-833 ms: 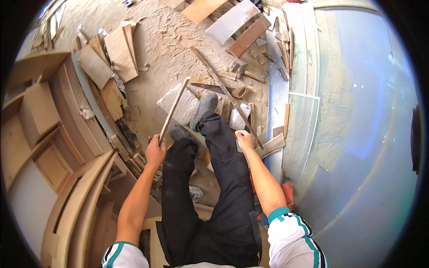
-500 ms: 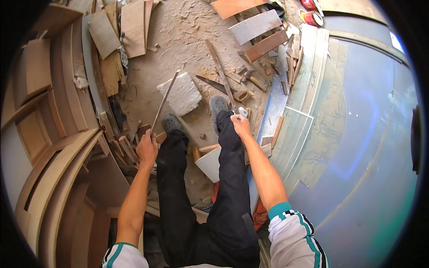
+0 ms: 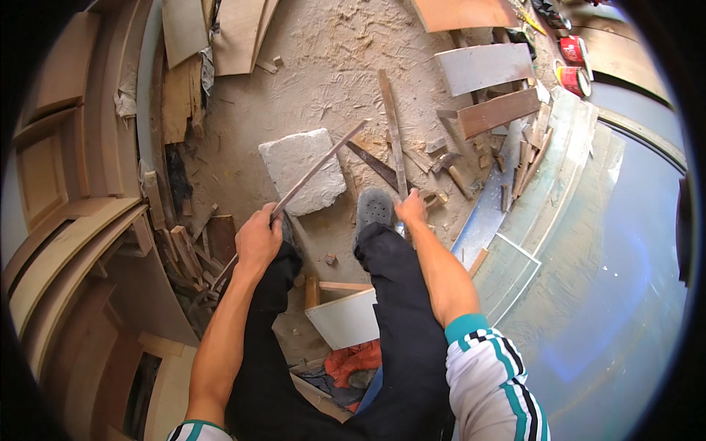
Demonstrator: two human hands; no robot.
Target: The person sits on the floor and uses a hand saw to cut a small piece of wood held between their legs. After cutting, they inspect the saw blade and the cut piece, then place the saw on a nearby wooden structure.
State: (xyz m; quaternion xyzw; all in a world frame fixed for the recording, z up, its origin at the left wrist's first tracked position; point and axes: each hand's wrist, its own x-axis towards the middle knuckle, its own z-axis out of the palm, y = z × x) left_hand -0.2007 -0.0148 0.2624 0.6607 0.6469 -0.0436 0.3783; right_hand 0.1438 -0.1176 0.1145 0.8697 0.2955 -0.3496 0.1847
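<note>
My left hand (image 3: 259,241) is closed around the near end of a thin wooden strip (image 3: 316,167), which slants forward and right above a rough white slab (image 3: 283,176) on the floor. In front of my right shoe, my right hand (image 3: 412,209) grips the lower end of another narrow wooden strip (image 3: 390,117) that points away from me. A handsaw (image 3: 373,165) lies just beyond, partly hidden behind that strip. Right of it rests a hammer (image 3: 457,176) among wood offcuts.
Cabinet-like wooden pieces (image 3: 70,279) fill the left side. Boards (image 3: 485,67) and red cans (image 3: 573,79) lie at the far right, near a large bluish panel (image 3: 588,294). A white-faced box-like piece (image 3: 342,317) and an orange cloth (image 3: 351,361) sit between my legs.
The strip in my left hand has swung rightward, now crossing over the slab. My right hand still grips its strip. The view has shifted, and my legs are farther apart.
</note>
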